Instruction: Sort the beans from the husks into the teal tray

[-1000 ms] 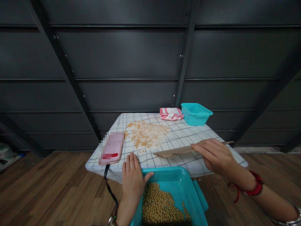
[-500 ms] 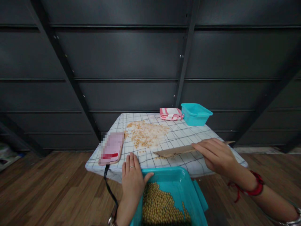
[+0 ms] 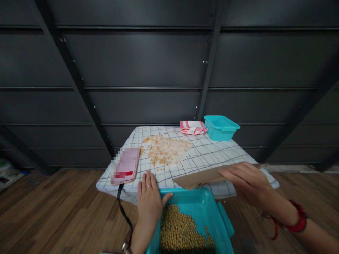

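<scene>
My right hand [image 3: 250,183] grips a long, flat strip of cardboard [image 3: 197,178], whose lower edge lies along the near edge of the cloth, over the rim of a turquoise bin. Inside that turquoise bin [image 3: 209,208] is a heap of yellow-green beans [image 3: 182,229]. My left hand [image 3: 148,201] lies flat on the near edge of the table with its fingers stretched out, its thumb against the bin's left rim. Farther back, yellow beans mixed with fine whitish bits [image 3: 165,150] are spread over the checked tablecloth [image 3: 212,155].
A pink phone-like object [image 3: 128,164], partly blurred out, lies at the table's left with a black strap hanging off. At the back are a folded red-and-white cloth [image 3: 193,127] and a second turquoise bin [image 3: 221,130]. A dark panelled wall [image 3: 143,63] stands behind.
My right hand has drawn the cardboard strip toward me and down, to the rim of the near bin. The few beans beside the strip no longer show. My left hand has stayed put.
</scene>
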`<state>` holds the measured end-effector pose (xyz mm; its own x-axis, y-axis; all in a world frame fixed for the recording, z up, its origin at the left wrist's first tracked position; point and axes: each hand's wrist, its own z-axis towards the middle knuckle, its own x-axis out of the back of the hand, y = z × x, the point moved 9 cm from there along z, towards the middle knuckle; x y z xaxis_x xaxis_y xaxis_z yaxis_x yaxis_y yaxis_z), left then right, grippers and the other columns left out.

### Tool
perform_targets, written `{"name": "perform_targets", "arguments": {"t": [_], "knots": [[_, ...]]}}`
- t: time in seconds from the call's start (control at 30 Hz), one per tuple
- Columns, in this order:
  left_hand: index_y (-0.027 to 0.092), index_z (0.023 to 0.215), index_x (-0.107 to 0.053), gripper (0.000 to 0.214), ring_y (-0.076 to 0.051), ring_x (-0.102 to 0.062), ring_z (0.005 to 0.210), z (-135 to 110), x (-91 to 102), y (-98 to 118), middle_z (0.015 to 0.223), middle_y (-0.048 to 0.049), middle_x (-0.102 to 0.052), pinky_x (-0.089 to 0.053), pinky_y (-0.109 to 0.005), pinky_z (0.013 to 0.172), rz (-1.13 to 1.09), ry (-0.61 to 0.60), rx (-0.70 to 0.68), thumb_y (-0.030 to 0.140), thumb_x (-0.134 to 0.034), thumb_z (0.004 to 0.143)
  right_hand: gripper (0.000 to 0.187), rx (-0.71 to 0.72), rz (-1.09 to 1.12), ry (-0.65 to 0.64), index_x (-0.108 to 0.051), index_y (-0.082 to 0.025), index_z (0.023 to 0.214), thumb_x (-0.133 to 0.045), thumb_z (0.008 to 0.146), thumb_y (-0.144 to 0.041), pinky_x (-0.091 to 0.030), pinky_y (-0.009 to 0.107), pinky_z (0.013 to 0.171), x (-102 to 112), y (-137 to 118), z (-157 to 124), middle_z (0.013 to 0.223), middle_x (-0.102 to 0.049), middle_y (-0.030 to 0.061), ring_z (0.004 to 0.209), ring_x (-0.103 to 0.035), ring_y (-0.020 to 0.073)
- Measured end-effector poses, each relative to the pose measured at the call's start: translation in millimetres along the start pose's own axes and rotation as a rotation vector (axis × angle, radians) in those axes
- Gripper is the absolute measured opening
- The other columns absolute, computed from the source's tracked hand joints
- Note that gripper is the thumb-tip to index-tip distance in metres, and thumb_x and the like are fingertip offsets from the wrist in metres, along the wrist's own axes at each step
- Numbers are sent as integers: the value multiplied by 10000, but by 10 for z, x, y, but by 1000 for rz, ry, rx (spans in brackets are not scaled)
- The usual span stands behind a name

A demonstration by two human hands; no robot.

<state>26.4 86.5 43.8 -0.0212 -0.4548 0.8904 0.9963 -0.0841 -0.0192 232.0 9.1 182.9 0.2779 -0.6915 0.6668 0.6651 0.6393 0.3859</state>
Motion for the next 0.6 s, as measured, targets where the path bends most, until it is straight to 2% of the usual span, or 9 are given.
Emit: {"name": "perform_targets", "arguments": {"t": [0.2,0.4,0.6], "knots": [[-8,1240,-419,832,-355,-399,1210,-27,-9,0,1302,-267,-438,-360,-500,962,6,8,-4,649,-366,733,386,-33,-132,25,-495,-162,1025,-364,705,12,-420,294,634,19,75,-17,766,-624,48,696,-536,158],[-23,1237,-417,857,-354,-412,1198,-21,-12,12,1304,-268,-436,-367,-488,957,22,7,-19,663,-356,727,392,11,-45,-12,-500,-147,1034,-369,695,-1,-427,300,639,-24,81,-96,799,-621,63,733,-537,166],[-29,1236,-416,871,-360,-402,1206,-17,-42,10,1302,-274,-434,-362,-489,965,0,-1,-15,669,-376,716,415,5,-59,-11,-504,-165,1046,-359,704,20,-433,293,641,-12,125,-70,781,-625,50,722,-541,156]]}}
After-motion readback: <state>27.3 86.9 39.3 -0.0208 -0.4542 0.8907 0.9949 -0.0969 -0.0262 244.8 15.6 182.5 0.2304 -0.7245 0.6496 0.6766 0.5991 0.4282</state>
